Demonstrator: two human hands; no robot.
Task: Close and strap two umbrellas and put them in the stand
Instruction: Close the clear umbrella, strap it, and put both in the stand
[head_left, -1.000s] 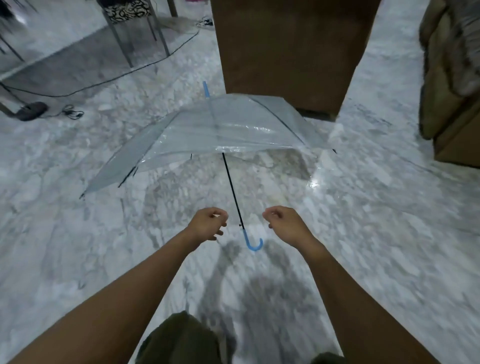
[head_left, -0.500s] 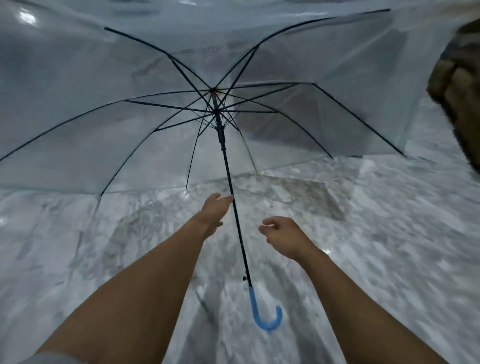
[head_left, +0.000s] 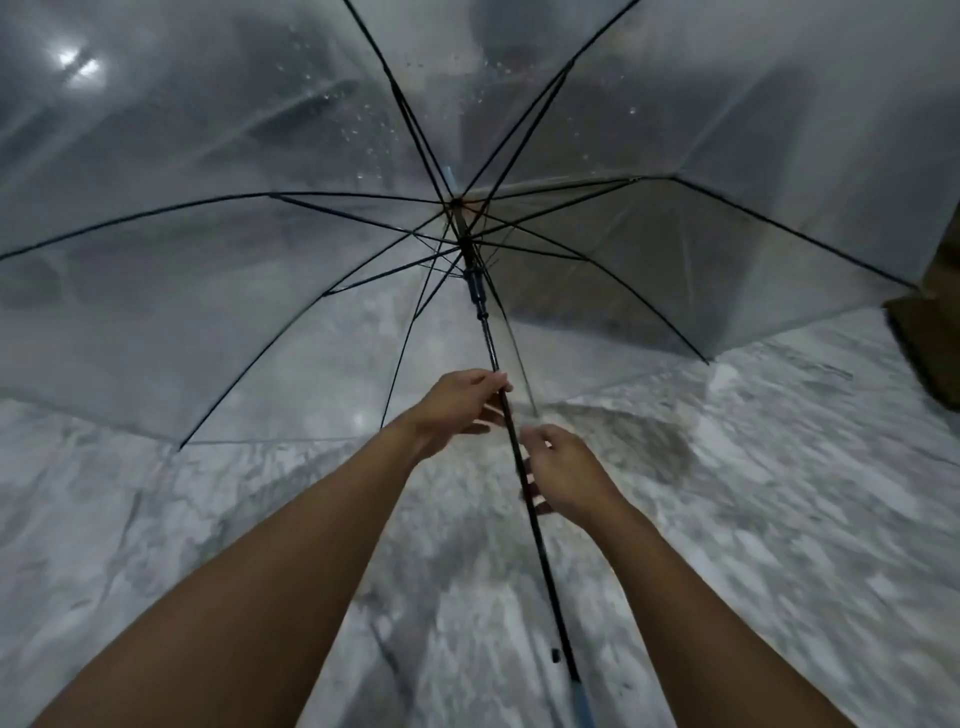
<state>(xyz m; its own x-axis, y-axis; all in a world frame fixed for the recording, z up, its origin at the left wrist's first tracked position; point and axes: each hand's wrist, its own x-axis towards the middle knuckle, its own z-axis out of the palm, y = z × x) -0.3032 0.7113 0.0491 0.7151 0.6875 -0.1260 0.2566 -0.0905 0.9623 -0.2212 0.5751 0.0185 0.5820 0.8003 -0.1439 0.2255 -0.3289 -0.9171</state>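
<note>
A clear plastic umbrella (head_left: 260, 291) with black ribs stands open in front of me, and its canopy fills the upper half of the head view. Its black shaft (head_left: 545, 561) runs from the hub down to a blue handle (head_left: 584, 712) at the bottom edge. My left hand (head_left: 454, 408) pinches the shaft just below the black runner (head_left: 475, 291). My right hand (head_left: 563, 475) is a little lower, with its fingers curled round the shaft from the right. Water drops dot the canopy. No second umbrella and no stand are in view.
Grey-white marble floor (head_left: 779, 519) spreads under and around me. A brown piece of furniture (head_left: 930, 343) shows at the right edge, just past the canopy rim. Dark shapes behind the plastic are too blurred to name.
The view has moved in close under the canopy. Both hands have risen from beside the handle onto the shaft, the left first and the right below it.
</note>
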